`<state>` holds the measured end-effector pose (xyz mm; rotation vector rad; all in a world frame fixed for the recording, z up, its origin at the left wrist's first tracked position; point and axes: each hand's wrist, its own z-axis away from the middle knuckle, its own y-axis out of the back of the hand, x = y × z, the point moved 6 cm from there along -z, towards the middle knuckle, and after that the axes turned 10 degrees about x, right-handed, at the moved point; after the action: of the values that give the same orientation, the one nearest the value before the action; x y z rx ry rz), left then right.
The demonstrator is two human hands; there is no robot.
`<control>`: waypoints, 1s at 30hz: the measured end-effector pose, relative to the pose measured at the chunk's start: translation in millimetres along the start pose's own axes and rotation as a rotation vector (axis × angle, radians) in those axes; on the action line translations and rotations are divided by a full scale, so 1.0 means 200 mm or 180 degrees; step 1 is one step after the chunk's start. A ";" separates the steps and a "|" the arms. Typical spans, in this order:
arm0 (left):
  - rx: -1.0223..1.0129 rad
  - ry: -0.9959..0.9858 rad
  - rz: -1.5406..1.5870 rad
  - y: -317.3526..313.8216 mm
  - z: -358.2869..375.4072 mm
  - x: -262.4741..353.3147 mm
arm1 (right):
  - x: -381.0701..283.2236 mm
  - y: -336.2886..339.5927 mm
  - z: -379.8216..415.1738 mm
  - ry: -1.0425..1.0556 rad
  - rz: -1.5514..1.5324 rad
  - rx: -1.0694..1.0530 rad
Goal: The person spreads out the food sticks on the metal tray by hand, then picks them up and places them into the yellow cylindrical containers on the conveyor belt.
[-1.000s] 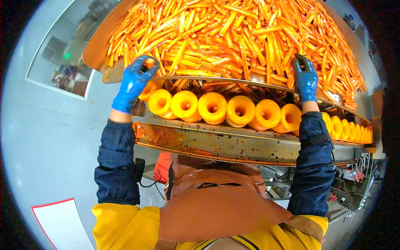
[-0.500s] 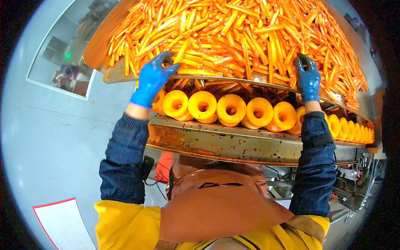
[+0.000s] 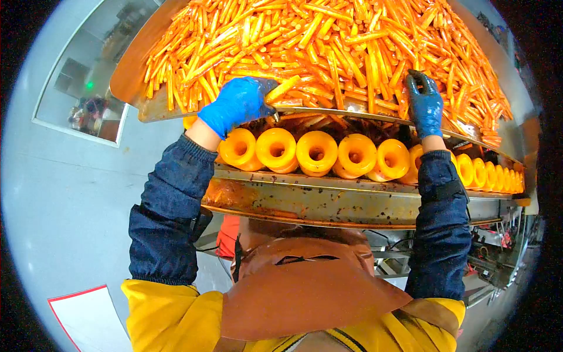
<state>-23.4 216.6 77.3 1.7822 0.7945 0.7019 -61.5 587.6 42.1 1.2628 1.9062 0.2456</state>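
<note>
A large heap of orange, sauce-coated sticks (image 3: pixel 328 44) fills the metal tray (image 3: pixel 132 73). My left hand (image 3: pixel 243 102), in a blue glove, is closed round one short orange stick (image 3: pixel 282 88) at the tray's front edge. Over the right part of that edge, my right hand (image 3: pixel 425 104), in a darker, wet-looking blue glove, has thumb and fingers apart and touches the heap's near side. Whether it holds a stick cannot be made out. Below both hands runs a row of yellow-orange funnel-shaped cups (image 3: pixel 317 153) with round openings.
A stained metal ledge (image 3: pixel 328 202) lies in front of the cups. A brown apron (image 3: pixel 311 287) covers my body. On the left are a grey wall (image 3: pixel 64 205) with a window (image 3: pixel 82 76) and a red-edged white sheet (image 3: pixel 91 320). Metal framework (image 3: pixel 487 258) stands at the lower right.
My left hand has moved right along the tray edge, turned, and closed on a stick. My right hand has shifted slightly left and up. The view has shifted a little.
</note>
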 end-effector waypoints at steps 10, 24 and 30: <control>0.1573 0.2658 0.2561 0.06 0.65 -0.16 | -0.02 0.01 0.00 -0.0072 -0.0006 0.0008; 0.0467 0.2118 0.2637 -0.01 0.70 -0.09 | 0.02 -0.01 0.00 0.0071 0.0257 0.0094; 0.0325 0.1370 0.0929 0.11 0.40 -0.27 | -0.01 0.00 0.00 0.0038 0.0202 0.0046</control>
<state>9.4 122.0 68.4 1.8862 0.8702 1.2881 -61.3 587.2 43.6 1.3356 1.8830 0.2731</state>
